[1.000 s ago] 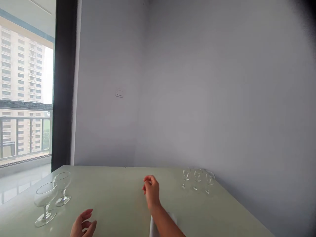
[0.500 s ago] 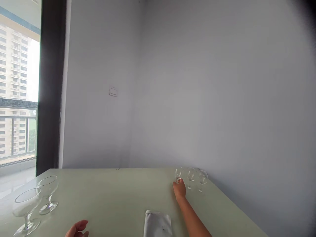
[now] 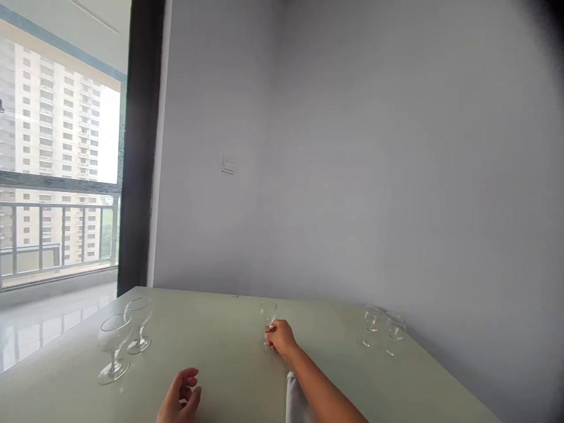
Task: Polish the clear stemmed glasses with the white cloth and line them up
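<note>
A small stemmed glass [image 3: 268,312] stands upright near the middle of the table, and my right hand [image 3: 282,339] has its fingers closed around the stem. Lower and to the left, my left hand [image 3: 180,395] is held with its fingers curved and apart, nothing in it. Two larger stemmed goblets, a nearer one [image 3: 115,335] and a farther one [image 3: 139,312], stand at the left of the table. On the right side are two more small stemmed glasses, one [image 3: 371,320] beside the other [image 3: 395,329].
A folded grey cloth [image 3: 297,399] lies at the front, partly covered by my right forearm. The pale green table [image 3: 211,341] reaches back to the grey wall [image 3: 335,176]. At the left is a window [image 3: 66,153] with a railing.
My right hand has carried one small glass leftward, away from the other two on the right. The view has turned left, and more of my left hand shows.
</note>
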Available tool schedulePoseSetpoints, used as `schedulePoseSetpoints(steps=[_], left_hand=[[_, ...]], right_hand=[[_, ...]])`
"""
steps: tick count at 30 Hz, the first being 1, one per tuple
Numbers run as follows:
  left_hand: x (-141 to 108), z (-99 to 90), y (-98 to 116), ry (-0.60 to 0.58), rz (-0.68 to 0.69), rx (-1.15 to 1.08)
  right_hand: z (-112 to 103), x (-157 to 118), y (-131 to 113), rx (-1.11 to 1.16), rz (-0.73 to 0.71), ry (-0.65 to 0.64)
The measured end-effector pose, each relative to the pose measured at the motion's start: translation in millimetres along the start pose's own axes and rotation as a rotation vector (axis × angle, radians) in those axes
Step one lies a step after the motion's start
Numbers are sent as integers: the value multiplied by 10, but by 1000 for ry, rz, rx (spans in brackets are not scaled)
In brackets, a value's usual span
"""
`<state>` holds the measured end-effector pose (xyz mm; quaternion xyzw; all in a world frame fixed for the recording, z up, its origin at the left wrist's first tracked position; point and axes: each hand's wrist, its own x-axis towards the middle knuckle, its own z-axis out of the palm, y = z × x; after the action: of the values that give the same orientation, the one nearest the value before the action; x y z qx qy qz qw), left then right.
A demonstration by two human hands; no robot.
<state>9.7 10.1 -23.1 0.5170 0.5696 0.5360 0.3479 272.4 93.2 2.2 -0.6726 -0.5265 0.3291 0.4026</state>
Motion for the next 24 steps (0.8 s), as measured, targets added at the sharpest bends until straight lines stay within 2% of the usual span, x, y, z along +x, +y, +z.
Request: schedulePoseSetpoints(steps=[6,10,15,18,21,24], left_hand=[[-72,36,77,8,57,13],[-67,49,83,-4,72,57],[-49,24,127,46,66,85],[-22,-18,137,87,41,88],[46,-115,100,165,-14,83],[139,-284,34,256,-68,65]], right_hand=[[809,-512,-413,133,-148,-259],[1133,-884,-524,232,-230,-316],[1229,-1059,-534,282,-288,-322],[1216,-1094,-441,274,-277,-269],[1230,-1145,-285,271,-246,-180],[1275,-1194,-154,316,-264,-144]])
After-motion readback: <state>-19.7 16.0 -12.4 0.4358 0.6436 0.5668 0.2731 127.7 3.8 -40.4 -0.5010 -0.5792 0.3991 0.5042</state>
